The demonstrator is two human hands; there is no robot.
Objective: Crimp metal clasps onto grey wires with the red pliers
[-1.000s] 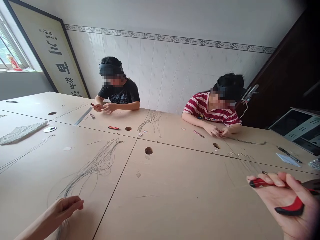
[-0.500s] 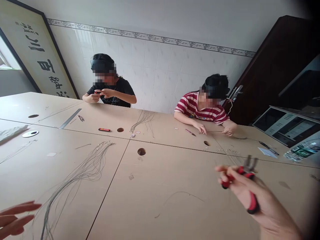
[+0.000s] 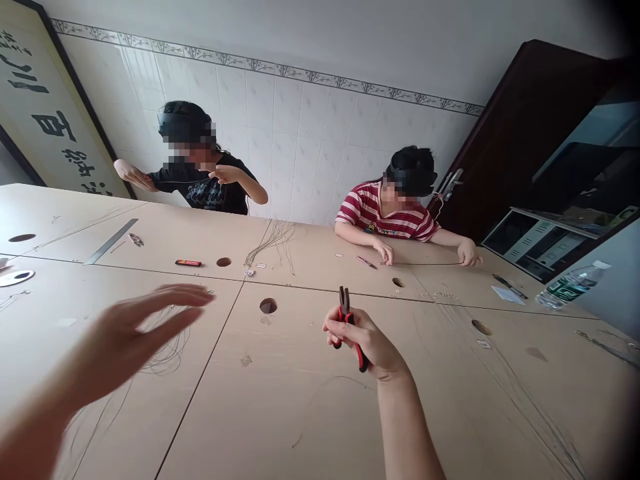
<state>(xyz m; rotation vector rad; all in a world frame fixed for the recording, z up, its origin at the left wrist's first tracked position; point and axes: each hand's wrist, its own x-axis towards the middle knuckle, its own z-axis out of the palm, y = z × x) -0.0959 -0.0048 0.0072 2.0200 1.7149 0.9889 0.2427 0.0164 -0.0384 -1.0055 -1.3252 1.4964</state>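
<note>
My right hand (image 3: pixel 367 340) is closed around red-handled pliers (image 3: pixel 349 323), jaws pointing up, above the middle of the beige table (image 3: pixel 310 400). My left hand (image 3: pixel 135 330) hovers with fingers stretched out and holds nothing. It hangs over a bundle of thin grey wires (image 3: pixel 160 353) that lies on the table. A single loose wire (image 3: pixel 325 393) curves on the board below my right wrist.
Two people sit across the table, one in a black shirt (image 3: pixel 205 190), one in a striped shirt (image 3: pixel 385 213). Round holes (image 3: pixel 268 306), a second wire bundle (image 3: pixel 273 241), a red marker (image 3: pixel 189 263), a metal ruler (image 3: pixel 111 241) and a water bottle (image 3: pixel 570 285) are around. A dark cabinet (image 3: pixel 525 133) stands right.
My right hand with the pliers moved left toward the table's middle. My left hand rose and came forward over the wire bundle. The view turned to the right.
</note>
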